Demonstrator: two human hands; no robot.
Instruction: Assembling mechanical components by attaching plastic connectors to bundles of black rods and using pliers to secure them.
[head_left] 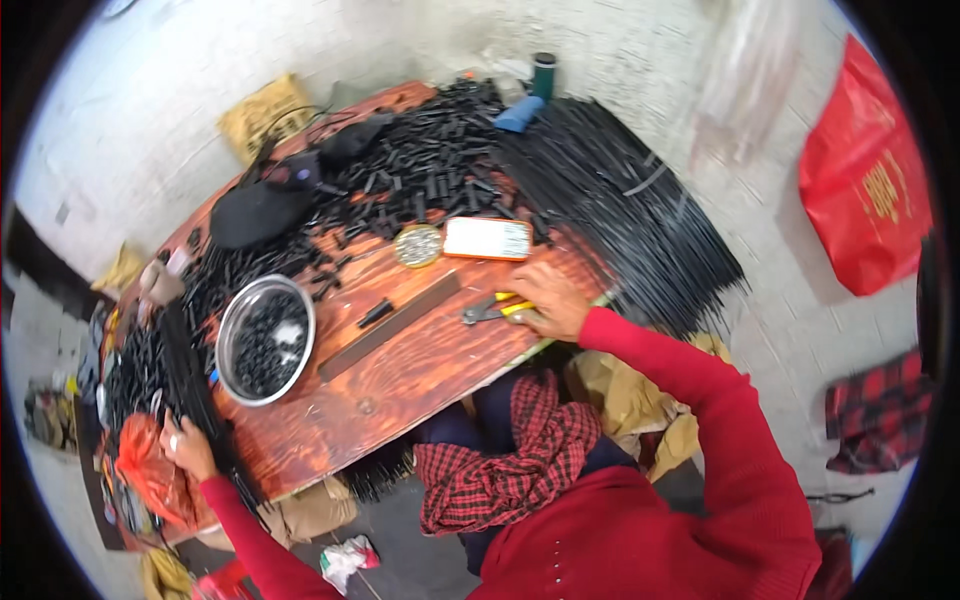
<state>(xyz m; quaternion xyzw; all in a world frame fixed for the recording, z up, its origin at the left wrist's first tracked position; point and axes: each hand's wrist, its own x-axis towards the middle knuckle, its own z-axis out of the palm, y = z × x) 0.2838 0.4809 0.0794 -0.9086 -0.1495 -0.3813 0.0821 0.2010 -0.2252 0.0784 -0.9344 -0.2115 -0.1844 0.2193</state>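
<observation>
My right hand (pixel 548 300) is closed around the yellow handles of a pair of pliers (pixel 483 311) at the table's near right edge. Their metal jaws point left over the wood. At the far left my left hand (pixel 188 448), a ring on one finger, rests between a red plastic bag (pixel 150 462) and a bundle of long black strips (pixel 190 375). Its fingers look curled; what they hold, if anything, is hidden. Between the hands, a long flat brown bar (pixel 392 325) lies slantwise, with a short black piece (pixel 375 313) beside it.
A steel bowl (pixel 222 345) holds small black parts. Behind the bar are a round tin (pixel 418 245) and an orange-rimmed white box (pixel 487 238). Short black tubes (pixel 440 170) heap at the back; long black rods (pixel 620 210) cover the right. A dark green bottle (pixel 543 76) stands behind.
</observation>
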